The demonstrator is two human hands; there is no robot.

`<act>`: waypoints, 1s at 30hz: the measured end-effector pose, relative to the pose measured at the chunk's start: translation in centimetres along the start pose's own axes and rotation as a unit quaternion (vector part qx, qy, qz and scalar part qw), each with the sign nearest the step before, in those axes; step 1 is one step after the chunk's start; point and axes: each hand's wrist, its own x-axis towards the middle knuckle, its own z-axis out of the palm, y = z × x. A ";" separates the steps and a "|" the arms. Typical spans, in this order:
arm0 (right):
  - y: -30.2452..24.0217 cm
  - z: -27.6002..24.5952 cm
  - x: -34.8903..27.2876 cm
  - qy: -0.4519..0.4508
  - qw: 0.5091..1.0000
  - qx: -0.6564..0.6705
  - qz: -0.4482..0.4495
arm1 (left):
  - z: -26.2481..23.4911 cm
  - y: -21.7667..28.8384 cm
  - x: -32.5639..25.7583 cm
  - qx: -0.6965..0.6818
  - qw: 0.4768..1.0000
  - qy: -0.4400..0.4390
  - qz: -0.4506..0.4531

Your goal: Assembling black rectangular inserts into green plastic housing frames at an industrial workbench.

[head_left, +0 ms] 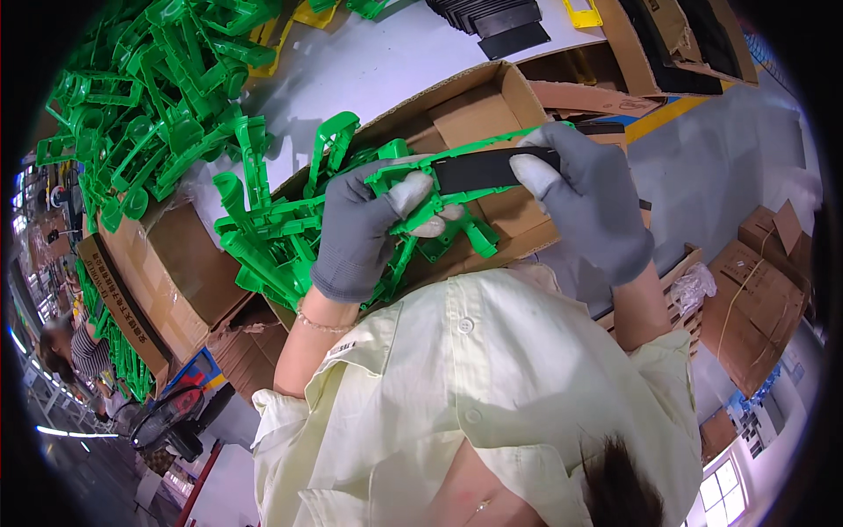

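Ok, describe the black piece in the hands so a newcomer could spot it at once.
Start at the open cardboard box on the white table. Just above it, two grey-gloved hands meet: the left hand grips a green plastic frame, the right hand presses a flat black strip onto it. It is the only black part among green.

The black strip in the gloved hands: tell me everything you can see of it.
The black strip is a flat, narrow, matte bar, plastic by its look, lying roughly level across a green plastic frame. The right hand, in a grey glove, presses its thumb on the strip's right end. The left hand, also gloved, grips the green frame beneath it, fingertips near the strip's left end. Both are held above an open cardboard box.
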 end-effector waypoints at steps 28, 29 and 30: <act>6.2 -5.6 7.5 0.072 0.971 -0.137 -0.184 | 1.4 1.0 7.1 0.530 0.841 -0.105 -0.021; 7.3 -5.2 9.3 0.069 0.948 -0.206 -0.233 | 1.8 0.2 7.8 0.633 0.764 -0.104 0.061; 7.9 -4.8 10.8 0.046 0.940 -0.233 -0.245 | 2.2 -0.8 8.6 0.693 0.709 -0.055 0.115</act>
